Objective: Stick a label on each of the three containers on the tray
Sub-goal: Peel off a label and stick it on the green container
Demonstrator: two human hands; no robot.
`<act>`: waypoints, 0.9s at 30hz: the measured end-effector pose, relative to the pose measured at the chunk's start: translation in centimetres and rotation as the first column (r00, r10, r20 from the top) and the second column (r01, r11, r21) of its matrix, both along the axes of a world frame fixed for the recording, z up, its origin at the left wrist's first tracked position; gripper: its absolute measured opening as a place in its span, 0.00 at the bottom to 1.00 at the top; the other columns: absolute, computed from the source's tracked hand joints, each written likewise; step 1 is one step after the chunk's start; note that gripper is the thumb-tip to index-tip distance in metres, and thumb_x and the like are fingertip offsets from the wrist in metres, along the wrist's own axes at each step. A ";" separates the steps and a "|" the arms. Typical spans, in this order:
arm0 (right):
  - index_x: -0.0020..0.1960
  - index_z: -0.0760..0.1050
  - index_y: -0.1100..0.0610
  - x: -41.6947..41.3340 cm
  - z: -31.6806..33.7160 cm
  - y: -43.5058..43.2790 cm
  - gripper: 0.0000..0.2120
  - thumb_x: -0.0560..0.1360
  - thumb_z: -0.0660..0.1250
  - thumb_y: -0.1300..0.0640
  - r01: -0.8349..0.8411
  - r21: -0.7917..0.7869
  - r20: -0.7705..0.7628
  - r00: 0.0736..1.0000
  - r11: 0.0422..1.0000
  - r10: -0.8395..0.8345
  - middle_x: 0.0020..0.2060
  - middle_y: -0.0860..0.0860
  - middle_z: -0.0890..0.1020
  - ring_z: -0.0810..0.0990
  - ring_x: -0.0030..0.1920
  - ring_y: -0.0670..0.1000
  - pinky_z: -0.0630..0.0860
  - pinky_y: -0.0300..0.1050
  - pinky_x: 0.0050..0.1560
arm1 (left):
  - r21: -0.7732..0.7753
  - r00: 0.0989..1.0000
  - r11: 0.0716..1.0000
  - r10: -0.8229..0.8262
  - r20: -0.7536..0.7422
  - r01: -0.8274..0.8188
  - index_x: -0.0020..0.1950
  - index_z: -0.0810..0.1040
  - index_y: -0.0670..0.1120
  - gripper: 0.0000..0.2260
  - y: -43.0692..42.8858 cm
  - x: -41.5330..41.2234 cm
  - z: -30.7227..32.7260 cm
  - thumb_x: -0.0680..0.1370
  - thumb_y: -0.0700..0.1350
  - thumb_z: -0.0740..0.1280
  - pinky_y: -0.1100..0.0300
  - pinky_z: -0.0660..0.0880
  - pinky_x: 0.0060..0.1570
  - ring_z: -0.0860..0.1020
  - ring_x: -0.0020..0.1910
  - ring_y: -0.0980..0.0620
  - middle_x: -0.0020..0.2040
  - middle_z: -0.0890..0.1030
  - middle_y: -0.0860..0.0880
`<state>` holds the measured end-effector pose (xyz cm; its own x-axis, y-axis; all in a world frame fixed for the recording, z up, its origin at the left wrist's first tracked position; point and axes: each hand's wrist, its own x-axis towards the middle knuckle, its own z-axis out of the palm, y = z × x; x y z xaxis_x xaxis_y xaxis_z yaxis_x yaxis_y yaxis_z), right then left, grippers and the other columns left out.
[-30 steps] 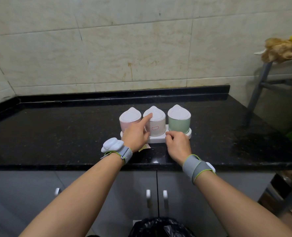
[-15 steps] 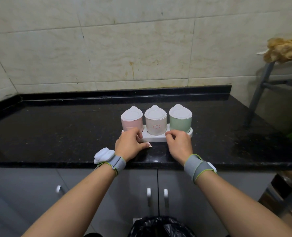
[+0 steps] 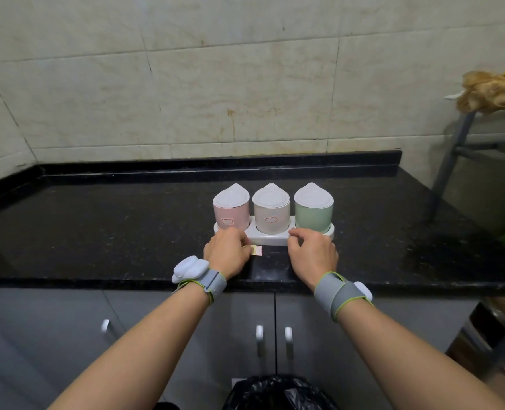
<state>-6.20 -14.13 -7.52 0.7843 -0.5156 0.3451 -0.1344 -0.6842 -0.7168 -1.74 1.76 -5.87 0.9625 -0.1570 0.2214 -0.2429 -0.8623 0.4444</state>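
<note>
While the left hand (image 3: 227,252) pinches the small pink-edged label sheet (image 3: 256,250) at the white tray's (image 3: 267,237) six o'clock, the right hand (image 3: 313,252) rests half-curled, holding nothing. The green round pot (image 3: 313,216), at three o'clock, has no label; the sticker could curl and stick crooked.

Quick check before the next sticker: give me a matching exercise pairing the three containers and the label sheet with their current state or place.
Things:
1. pink container
2. beige container
3. green container
4. label sheet

States:
A. on the counter, at the left hand
B. middle of the tray, labelled
C. no label showing
D. left end, labelled

Pairs: 1-D, 2-B, 3-C, 4-A
</note>
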 end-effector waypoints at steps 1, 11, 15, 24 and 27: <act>0.53 0.82 0.46 0.0 0.0 0.1 0.13 0.72 0.63 0.52 0.004 -0.014 -0.004 1.000 1.000 -0.004 0.52 0.57 0.84 0.78 0.52 0.66 0.75 0.51 0.51 | 0.018 1.000 1.000 -0.003 0.006 0.003 0.49 0.82 0.50 0.08 0.1 0.0 -0.1 0.72 0.48 0.68 0.52 0.75 0.50 0.78 0.54 0.40 0.51 0.83 0.46; 0.50 0.82 0.46 0.2 -0.5 0.0 0.11 0.71 0.64 0.51 -0.017 -0.011 0.023 1.000 1.000 0.018 0.49 0.53 0.85 0.79 0.51 0.63 0.75 0.49 0.49 | 0.001 0.963 0.993 -0.115 -0.244 0.119 0.51 0.81 0.47 0.11 0.7 1.7 0.8 0.71 0.48 0.73 0.51 0.75 0.57 0.78 0.52 0.44 0.48 0.80 0.46; 0.50 0.82 0.47 0.1 -0.4 -0.2 0.11 0.72 0.64 0.52 -0.046 0.013 0.020 0.999 0.999 0.046 0.51 0.51 0.85 0.79 0.53 0.61 0.75 0.49 0.51 | -0.082 0.932 0.988 -0.151 -0.328 0.132 0.42 0.81 0.46 0.06 0.7 2.3 1.4 0.69 0.45 0.75 0.61 0.72 0.43 0.77 0.41 0.51 0.41 0.81 0.48; 0.46 0.82 0.49 -0.5 -0.3 -0.3 0.07 0.69 0.69 0.55 -0.212 0.088 0.139 0.970 0.973 0.199 0.40 0.47 0.85 0.82 0.41 0.51 0.78 0.48 0.47 | -0.491 0.915 0.869 -0.243 -0.322 0.058 0.37 0.80 0.44 0.05 0.4 1.6 0.7 0.72 0.42 0.73 0.66 0.67 0.28 0.69 0.29 0.55 0.30 0.76 0.49; 0.45 0.82 0.48 -0.4 -0.4 -0.3 0.06 0.68 0.70 0.53 -0.269 0.108 0.129 0.958 0.957 0.255 0.36 0.46 0.85 0.79 0.35 0.48 0.79 0.47 0.45 | -0.560 0.884 0.827 -0.293 -0.364 0.043 0.39 0.80 0.46 0.05 0.0 1.3 0.8 0.74 0.38 0.69 0.68 0.60 0.20 0.65 0.27 0.55 0.29 0.73 0.50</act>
